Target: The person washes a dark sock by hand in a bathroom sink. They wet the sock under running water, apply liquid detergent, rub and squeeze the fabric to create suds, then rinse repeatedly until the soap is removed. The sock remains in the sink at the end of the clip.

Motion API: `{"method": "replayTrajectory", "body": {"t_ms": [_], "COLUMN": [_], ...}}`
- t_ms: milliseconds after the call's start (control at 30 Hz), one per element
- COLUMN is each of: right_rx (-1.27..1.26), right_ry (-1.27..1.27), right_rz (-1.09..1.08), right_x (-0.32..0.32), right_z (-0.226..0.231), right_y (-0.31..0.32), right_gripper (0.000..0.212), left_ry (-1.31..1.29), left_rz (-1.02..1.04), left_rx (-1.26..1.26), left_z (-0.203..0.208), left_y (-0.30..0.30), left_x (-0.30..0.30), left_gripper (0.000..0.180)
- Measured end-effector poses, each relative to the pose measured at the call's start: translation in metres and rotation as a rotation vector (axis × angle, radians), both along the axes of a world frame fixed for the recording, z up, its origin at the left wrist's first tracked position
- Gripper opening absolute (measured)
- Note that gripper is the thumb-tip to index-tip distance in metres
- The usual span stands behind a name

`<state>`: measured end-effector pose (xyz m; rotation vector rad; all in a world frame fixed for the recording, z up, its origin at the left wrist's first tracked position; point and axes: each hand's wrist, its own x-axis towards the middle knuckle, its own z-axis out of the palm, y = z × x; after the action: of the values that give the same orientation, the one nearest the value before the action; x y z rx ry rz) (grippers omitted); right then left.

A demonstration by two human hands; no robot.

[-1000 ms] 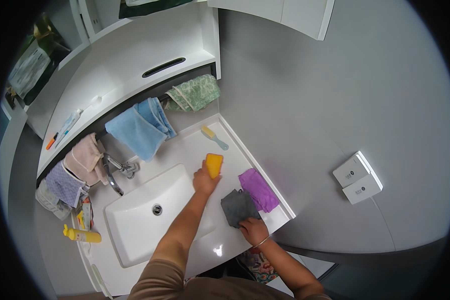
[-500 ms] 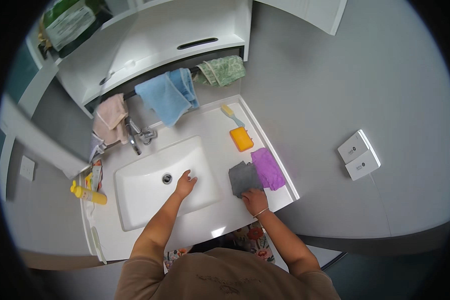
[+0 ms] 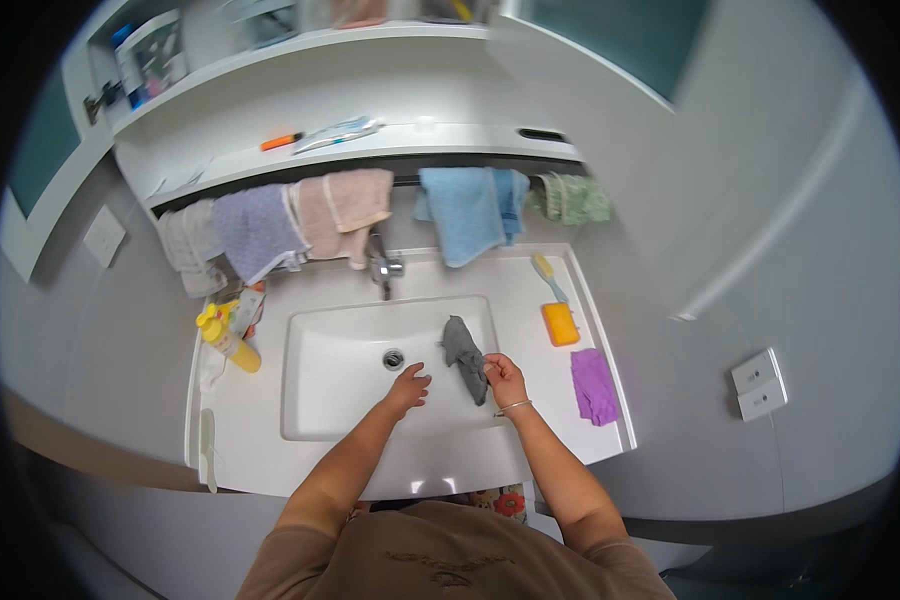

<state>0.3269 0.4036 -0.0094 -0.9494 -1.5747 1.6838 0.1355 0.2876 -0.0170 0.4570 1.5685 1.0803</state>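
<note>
My right hand (image 3: pixel 506 379) pinches the edge of a crumpled grey cloth (image 3: pixel 464 358), which hangs over the right part of the white sink (image 3: pixel 305 400). My left hand (image 3: pixel 407 390) is over the basin near the drain (image 3: pixel 394 359), fingers apart and holding nothing. A folded purple cloth (image 3: pixel 594 387) lies on the counter at the right. Beyond it sit an orange block (image 3: pixel 560 324), perhaps soap, and a brush (image 3: pixel 550 278) with pale bristles. Behind the basin stands the chrome faucet (image 3: pixel 385 268).
A yellow bottle (image 3: pixel 229 340) and a pale green long-handled item (image 3: pixel 208 450) are on the left counter. Towels hang behind, among them a blue towel (image 3: pixel 470 215) and a pink towel (image 3: pixel 345 205). An open shelf (image 3: pixel 420 140) holds a tube (image 3: pixel 338 134). A white wall box (image 3: pixel 760 385) is at right.
The grey cloth has been lifted off the counter and carried left over the sink by my right hand. My left hand remains over the basin. The view has turned to the left.
</note>
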Motion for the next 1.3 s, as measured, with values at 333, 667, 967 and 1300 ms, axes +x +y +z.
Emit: {"method": "replayTrajectory", "body": {"t_ms": [333,667,967,1300], "right_rx": [-0.639,-0.197,0.111,0.715], "right_ry": [-0.104,-0.128,-0.067,-0.264], "right_rz": [0.019,-0.085,0.031,0.160], "right_x": [-0.087,-0.227,-0.291,-0.274], "right_z": [0.005,-0.005,-0.016,-0.020], "right_y": [-0.018,0.063,0.136,0.161], "right_gripper": [0.013,0.019,0.036,0.018], "left_ry": [-0.608,-0.017,-0.452,-0.546], "left_rz": [0.374,0.329,0.519,0.625], "left_rx": [0.393,0.313,0.534,0.408], "left_z": [-0.001,-0.001,0.005,0.030], "left_y": [-0.027,-0.051,-0.048,-0.006], "left_x": [-0.086,-0.120,-0.137,-0.128], "left_gripper": [0.028,0.034,0.032,0.024]}}
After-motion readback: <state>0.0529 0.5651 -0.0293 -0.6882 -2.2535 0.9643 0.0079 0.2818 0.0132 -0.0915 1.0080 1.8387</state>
